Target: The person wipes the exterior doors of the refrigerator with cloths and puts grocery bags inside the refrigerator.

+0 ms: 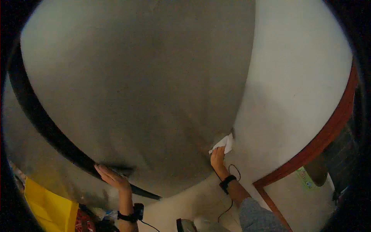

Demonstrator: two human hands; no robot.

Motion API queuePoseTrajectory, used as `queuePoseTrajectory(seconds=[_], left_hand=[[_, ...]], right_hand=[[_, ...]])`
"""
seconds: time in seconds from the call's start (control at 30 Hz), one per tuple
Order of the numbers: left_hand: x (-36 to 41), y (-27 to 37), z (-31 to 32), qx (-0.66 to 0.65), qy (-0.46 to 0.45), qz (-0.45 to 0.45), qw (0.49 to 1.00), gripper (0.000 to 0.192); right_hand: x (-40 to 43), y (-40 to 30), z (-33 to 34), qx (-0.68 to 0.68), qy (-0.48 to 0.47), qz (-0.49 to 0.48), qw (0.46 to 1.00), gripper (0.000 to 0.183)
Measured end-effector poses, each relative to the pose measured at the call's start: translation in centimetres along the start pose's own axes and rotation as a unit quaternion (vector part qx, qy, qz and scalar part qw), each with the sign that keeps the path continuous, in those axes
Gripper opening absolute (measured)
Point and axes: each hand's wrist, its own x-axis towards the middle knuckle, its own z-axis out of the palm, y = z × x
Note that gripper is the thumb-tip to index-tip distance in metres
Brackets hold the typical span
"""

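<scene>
My right hand [218,159] grips a folded white cloth or tissue [226,143] and presses it against the grey wall [174,87], low down beside the corner where the wall meets a paler one. A black band with a cable is round my right wrist. At the lower left, my left hand [111,176] lies with its fingers together against a long black strip [55,136] that curves along the wall's left edge. No held object shows in it. A black device is strapped to my left wrist, with a cable leading off.
A reddish-brown wooden frame [313,153] edges the pale wall [292,87] at right. Past it are a green patterned object [307,179] and dark things. A yellow sheet or bag [50,204] and red patterned fabric [84,222] are at the lower left. Pale floor [208,200] shows below.
</scene>
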Motion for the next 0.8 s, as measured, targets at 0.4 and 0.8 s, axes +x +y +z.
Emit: queuePoseTrajectory(seconds=[0.4,0.8], left_hand=[[1.2,4.3,-0.7,-0.033,-0.008,0.177,0.984,0.041],[-0.9,5.4,-2.5,-0.011,0.046,0.158,0.986,0.038]], right_hand=[[1.5,0.7,-7.0,0.155,0.133,-0.248,0.947,0.032],[8.0,-15.7,-12.9,0.009,0.160,-0.371,0.915,0.040]])
